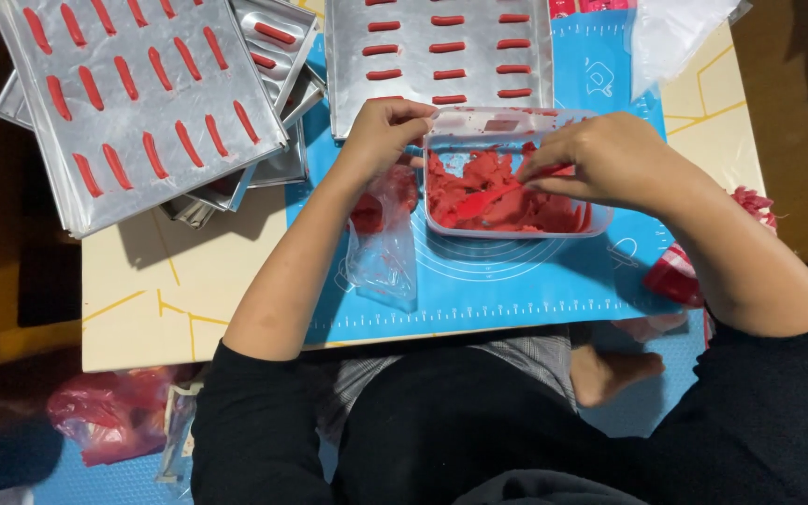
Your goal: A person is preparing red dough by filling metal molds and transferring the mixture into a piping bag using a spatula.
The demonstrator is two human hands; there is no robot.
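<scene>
A clear plastic tub of red dough sits on a blue silicone mat. My right hand grips a red spatula whose blade lies in the dough. My left hand holds the tub's left rim. A clear piping bag with red dough in it hangs under my left wrist onto the mat.
A metal tray with rows of red piped sticks lies just beyond the tub. A stack of similar trays sits at the far left. A plastic sheet is at the back right, red items at the table's right edge.
</scene>
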